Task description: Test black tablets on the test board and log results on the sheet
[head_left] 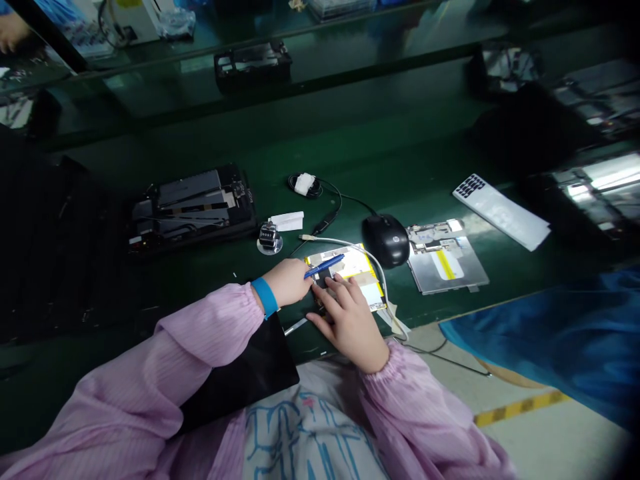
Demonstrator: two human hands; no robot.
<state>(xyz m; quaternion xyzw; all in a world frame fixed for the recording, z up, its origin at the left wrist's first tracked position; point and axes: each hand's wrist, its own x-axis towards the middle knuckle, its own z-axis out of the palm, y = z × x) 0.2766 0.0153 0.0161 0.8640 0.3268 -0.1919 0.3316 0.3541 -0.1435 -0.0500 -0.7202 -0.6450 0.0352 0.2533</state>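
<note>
My left hand (293, 281), with a blue band at the wrist, is closed around a blue pen (325, 265) whose end points up and to the right. Under both hands lies an opened flat device (367, 277) with yellow tape edges, white and silver panels and a dark board area. My right hand (350, 323) rests over its near side, fingers spread and touching the device near the left hand. The left fingertips are mostly hidden. A white cable (360, 244) curves around the device's right side.
A black mouse (386, 240) stands right of the device, beside another opened silver device (447, 257). A white strip (503, 212) lies farther right. On the left are a black tray (193, 207) of parts and a small round-based item (269, 238). A dark panel (245, 373) lies near my lap.
</note>
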